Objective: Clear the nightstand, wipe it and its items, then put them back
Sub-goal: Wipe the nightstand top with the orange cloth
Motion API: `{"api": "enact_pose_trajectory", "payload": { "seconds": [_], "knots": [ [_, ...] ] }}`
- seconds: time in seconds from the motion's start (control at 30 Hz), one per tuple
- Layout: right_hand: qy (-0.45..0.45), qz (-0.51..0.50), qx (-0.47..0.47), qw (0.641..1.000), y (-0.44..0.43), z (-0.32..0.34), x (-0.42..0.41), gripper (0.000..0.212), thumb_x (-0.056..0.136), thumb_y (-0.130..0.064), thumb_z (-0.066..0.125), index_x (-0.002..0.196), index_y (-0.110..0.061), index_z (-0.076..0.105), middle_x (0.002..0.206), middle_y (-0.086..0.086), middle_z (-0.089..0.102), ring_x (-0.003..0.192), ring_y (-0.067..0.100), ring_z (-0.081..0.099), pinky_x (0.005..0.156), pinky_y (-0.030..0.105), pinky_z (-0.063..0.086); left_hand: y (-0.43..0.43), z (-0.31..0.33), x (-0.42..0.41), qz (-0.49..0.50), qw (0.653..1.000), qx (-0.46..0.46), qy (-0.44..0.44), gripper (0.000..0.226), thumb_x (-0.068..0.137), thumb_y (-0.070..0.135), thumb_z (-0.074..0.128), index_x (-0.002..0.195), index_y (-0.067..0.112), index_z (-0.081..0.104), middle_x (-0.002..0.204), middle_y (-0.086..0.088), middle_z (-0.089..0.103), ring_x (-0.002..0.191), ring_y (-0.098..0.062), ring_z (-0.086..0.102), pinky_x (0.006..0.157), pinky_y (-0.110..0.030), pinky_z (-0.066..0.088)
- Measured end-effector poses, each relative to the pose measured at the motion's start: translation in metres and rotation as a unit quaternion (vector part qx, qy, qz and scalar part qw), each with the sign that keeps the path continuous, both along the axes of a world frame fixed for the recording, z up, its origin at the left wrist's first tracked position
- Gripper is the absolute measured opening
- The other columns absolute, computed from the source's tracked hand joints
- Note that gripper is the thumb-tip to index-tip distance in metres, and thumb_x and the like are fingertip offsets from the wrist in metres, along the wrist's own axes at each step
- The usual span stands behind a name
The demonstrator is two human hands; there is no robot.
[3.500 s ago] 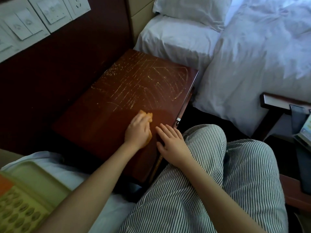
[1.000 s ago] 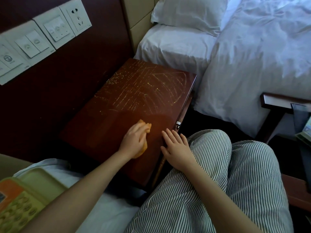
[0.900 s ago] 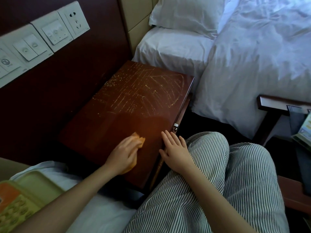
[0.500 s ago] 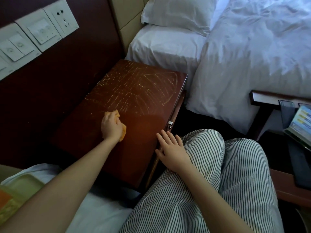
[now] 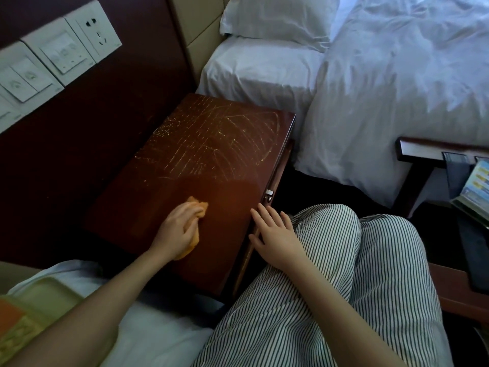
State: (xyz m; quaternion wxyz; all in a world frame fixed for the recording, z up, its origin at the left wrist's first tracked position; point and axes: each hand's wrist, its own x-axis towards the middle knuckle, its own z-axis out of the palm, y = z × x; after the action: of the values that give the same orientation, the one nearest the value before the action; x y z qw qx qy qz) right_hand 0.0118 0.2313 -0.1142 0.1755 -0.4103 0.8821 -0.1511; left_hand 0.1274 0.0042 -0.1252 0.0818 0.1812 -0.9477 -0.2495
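Observation:
The dark red wooden nightstand (image 5: pixel 211 154) stands between two beds, its bare top scratched with pale lines at the far half. My left hand (image 5: pixel 177 231) presses a crumpled orange cloth (image 5: pixel 199 207) onto the near half of the top, fingers curled over it. My right hand (image 5: pixel 275 234) rests flat with straight fingers at the nightstand's near right edge, beside my striped trouser knee. A beige telephone (image 5: pixel 23 316) lies on the white bed at the lower left.
Wall switches and a socket (image 5: pixel 60 54) sit on the dark panel at the left. A white bed with pillow (image 5: pixel 277 19) lies behind the nightstand. A dark wooden chair (image 5: pixel 423 154) with papers stands at the right. My striped legs (image 5: pixel 344 287) fill the foreground.
My left hand has slid the orange cloth back toward the near middle of the top, after sweeping left. My right hand has stayed at the edge.

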Motion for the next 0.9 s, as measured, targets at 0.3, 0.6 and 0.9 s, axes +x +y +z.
{"api": "enact_pose_trajectory", "payload": {
  "seconds": [0.3, 0.6, 0.9],
  "knots": [
    [0.011, 0.004, -0.001, 1.000, -0.003, 0.002, 0.001, 0.060, 0.100, -0.038, 0.033, 0.152, -0.022, 0.006, 0.159, -0.001, 0.000, 0.146, 0.018, -0.005, 0.115, 0.037, -0.008, -0.015, 0.008, -0.067, 0.275, 0.961, 0.006, 0.006, 0.034, 0.096, 0.013, 0.043, 0.129, 0.015, 0.051, 0.140, -0.006, 0.042, 0.132, -0.025, 0.034, 0.105, -0.039, 0.032],
    [0.015, 0.000, 0.004, 1.000, -0.001, 0.001, 0.002, 0.060, 0.100, -0.039, 0.031, 0.152, -0.022, 0.006, 0.159, -0.002, 0.000, 0.146, 0.016, -0.005, 0.115, 0.036, -0.008, 0.048, -0.003, -0.058, -0.022, 1.000, -0.006, 0.005, 0.035, 0.094, 0.014, 0.049, 0.127, 0.023, 0.055, 0.136, 0.001, 0.047, 0.131, -0.015, 0.036, 0.107, -0.029, 0.032],
    [0.016, -0.009, -0.007, 1.000, -0.005, 0.001, 0.003, 0.060, 0.101, -0.039, 0.031, 0.152, -0.022, 0.005, 0.159, -0.002, 0.000, 0.145, 0.016, -0.006, 0.114, 0.035, -0.011, -0.011, 0.004, -0.032, 0.135, 0.991, -0.012, -0.010, 0.034, 0.096, 0.014, 0.045, 0.129, 0.016, 0.053, 0.141, -0.004, 0.043, 0.135, -0.020, 0.031, 0.107, -0.032, 0.026]
  ]
}}
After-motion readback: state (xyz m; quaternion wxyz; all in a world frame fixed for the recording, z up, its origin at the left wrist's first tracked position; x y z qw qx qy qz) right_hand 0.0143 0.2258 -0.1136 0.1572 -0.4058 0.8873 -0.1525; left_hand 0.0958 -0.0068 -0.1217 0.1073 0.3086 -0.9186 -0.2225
